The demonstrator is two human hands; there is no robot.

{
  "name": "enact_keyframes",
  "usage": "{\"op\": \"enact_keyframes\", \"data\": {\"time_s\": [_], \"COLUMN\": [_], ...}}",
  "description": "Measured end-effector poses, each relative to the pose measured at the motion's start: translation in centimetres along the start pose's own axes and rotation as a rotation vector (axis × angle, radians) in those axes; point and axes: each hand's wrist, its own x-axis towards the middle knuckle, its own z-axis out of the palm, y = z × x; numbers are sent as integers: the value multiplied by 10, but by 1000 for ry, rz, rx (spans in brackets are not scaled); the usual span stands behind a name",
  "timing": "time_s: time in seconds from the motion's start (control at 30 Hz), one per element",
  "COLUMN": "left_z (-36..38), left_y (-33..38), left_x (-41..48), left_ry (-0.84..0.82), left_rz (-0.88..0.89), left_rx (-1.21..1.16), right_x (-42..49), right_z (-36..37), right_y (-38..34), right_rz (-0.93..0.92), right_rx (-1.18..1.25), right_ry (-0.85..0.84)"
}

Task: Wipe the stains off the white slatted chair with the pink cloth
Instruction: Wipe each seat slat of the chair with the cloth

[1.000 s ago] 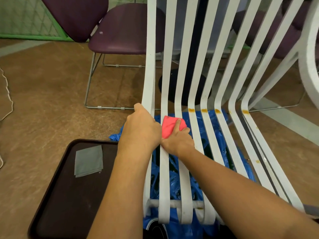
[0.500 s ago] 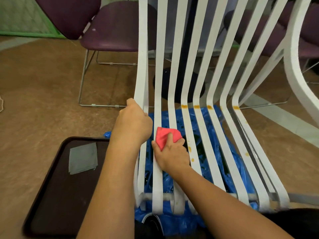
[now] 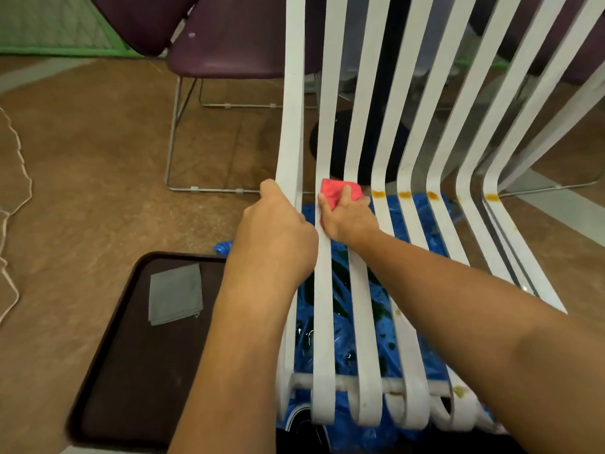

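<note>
on the white chair [image 3: 361, 322], right hand [image 3: 348, 221] fingers [image 3: 347, 193] curl over the pink cloth [image 3: 333, 191] while left hand [image 3: 278, 231] grips a slat [image 3: 291, 126].

The slatted chair [image 3: 362, 93] is white, and its plain strips alternate with darker gaps like stripes. Orange-brown stains [image 3: 404, 194] mark several slats across the bend of the seat, toward its right edge, and a yellowish smear [image 3: 459, 391] sits at the seat's front edge. The pink cloth [image 3: 333, 193] is a bright, plain reddish pink. Under the seat a plastic sheet [image 3: 424, 231] shows glossy blue with dark greenish patches. The tray [image 3: 137, 371] is very dark brown, and a plain grey cloth [image 3: 175, 294] lies near its far left corner. The floor [image 3: 82, 152] is mottled brown, crossed by a pale grey band [image 3: 563, 217]. Behind stands a deep purple chair [image 3: 229, 54] on silvery legs, beside a green-edged mesh panel [image 3: 49, 24].
</note>
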Motion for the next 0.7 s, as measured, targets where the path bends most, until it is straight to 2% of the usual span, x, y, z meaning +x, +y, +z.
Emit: {"op": "enact_keyframes", "data": {"time_s": [0.23, 0.43, 0.6, 0.7], "left_z": [3, 1, 0, -1], "left_y": [-2, 2, 4, 5], "left_x": [3, 1, 0, -1], "left_ry": [6, 0, -3, -2], "left_rz": [0, -30, -34, -52], "left_rx": [3, -11, -4, -3], "right_x": [38, 33, -6, -36], "right_z": [12, 15, 25, 31], "right_y": [0, 6, 11, 13], "right_rz": [96, 105, 67, 98], "right_rx": [143, 128, 177, 153], "right_ry": [125, 67, 101, 33]}}
